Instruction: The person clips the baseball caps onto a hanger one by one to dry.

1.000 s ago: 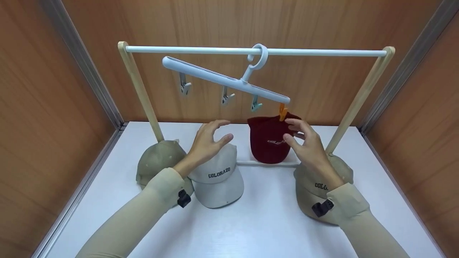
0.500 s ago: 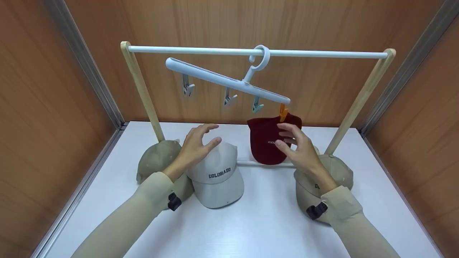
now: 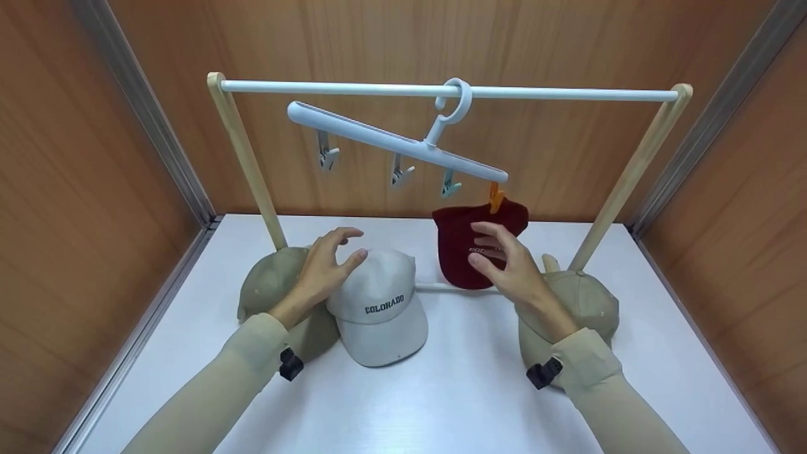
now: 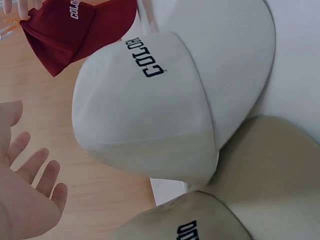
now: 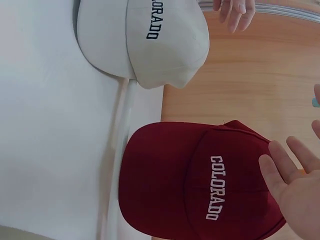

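My left hand (image 3: 323, 271) hovers above the olive cap (image 3: 272, 284) and left of the off-white cap (image 3: 378, 290), its fingers loosely bent and holding nothing. In the left wrist view, the fingers (image 4: 32, 165) stay apart from the off-white cap. A dark red cap (image 3: 454, 233) hangs from an orange clip (image 3: 496, 198) at the low right end of the tilted light-blue hanger (image 3: 397, 142). My right hand (image 3: 514, 271) is in front of that cap, fingers spread and slightly curved, gripping nothing; whether it touches the cap I cannot tell.
A rack with a white rail (image 3: 340, 87) and wooden posts (image 3: 633, 173) carries the hanger. Paler clips (image 3: 398, 171) hang along the hanger. Another olive cap (image 3: 586, 302) sits at the right post's foot. Wood-patterned panels (image 3: 391, 38) enclose the white table (image 3: 454, 403).
Both hands have drifted left and down in the head view, the left away from above the off-white cap. The red cap and hanger stay nearly still.
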Motion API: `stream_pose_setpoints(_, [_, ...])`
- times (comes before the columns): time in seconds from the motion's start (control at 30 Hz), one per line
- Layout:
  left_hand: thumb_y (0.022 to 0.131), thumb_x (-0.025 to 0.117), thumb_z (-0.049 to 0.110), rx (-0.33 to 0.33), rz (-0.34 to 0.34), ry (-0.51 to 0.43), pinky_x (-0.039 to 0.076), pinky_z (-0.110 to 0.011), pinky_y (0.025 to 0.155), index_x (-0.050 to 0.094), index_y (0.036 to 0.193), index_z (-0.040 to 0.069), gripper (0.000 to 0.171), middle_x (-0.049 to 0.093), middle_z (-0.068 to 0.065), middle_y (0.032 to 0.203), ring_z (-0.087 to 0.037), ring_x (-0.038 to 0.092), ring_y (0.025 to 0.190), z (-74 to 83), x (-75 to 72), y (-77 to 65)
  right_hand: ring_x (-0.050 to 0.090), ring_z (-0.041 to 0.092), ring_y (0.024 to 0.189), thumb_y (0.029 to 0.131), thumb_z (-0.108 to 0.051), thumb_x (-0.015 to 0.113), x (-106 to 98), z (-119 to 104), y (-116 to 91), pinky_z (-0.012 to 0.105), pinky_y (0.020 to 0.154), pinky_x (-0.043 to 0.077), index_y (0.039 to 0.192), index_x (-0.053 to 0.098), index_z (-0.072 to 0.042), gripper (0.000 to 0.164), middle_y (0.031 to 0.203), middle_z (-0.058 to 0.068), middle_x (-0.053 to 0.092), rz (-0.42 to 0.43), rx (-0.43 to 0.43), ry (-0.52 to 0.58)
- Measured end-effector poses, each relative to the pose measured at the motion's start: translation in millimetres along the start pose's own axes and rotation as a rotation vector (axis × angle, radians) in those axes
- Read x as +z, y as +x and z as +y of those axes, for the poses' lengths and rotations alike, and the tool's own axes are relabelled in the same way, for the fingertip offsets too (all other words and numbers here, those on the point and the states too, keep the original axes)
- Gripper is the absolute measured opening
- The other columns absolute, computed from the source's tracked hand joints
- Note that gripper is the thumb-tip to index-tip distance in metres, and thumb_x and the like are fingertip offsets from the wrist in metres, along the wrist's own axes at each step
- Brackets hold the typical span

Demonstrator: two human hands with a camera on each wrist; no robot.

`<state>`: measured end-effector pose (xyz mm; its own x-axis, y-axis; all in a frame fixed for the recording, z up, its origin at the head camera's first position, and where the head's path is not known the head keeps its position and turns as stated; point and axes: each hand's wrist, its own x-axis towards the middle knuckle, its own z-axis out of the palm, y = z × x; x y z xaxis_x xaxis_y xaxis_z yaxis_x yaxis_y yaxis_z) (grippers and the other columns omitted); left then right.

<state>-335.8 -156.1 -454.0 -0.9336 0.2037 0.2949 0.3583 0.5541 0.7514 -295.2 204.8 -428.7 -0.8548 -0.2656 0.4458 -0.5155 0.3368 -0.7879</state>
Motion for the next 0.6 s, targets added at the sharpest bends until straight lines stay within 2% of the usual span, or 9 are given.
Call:
stream_pose_setpoints(0.13, [0.105, 0.069, 0.032, -0.02, 0.007, 0.001, 0.038, -0.061, 0.119, 0.059, 0.145, 0.015, 0.045, 0.059, -0.009, 0.15, -0.033, 0.051, 0.14, -8.7, -1.9, -4.2, 0.054, 0.046, 0.135, 0.102, -0.011, 0.071, 5, 2, 0, 0.06, 0.116, 0.044, 0.152, 0.049, -0.004, 0.055, 0.153, 0.022, 0.052, -0.019, -0.004, -0.009])
stream_pose_setpoints(0.4, [0.105, 0.069, 0.031, -0.042, -0.002, -0.003, 0.041, -0.06, 0.117, 0.057, 0.148, 0.014, 0.048, 0.057, -0.012, 0.152, -0.035, 0.049, 0.141, -21.2, -0.9, -10.0, 0.056, 0.041, 0.137, 0.103, -0.016, 0.072, 12, 2, 0, 0.057, 0.116, 0.046, 0.152, 0.049, -0.004, 0.056, 0.153, 0.015, 0.054, -0.036, 0.008, -0.021])
stream_pose_setpoints(0.6, [0.104, 0.07, 0.029, -0.027, -0.001, 0.003, 0.032, -0.062, 0.123, 0.058, 0.147, 0.012, 0.048, 0.058, -0.014, 0.149, -0.037, 0.05, 0.14, -31.7, 2.3, -12.4, 0.054, 0.045, 0.139, 0.102, -0.015, 0.073, 14, 4, 0, 0.056, 0.117, 0.044, 0.153, 0.048, -0.004, 0.059, 0.155, 0.02, 0.051, -0.052, 0.007, -0.005])
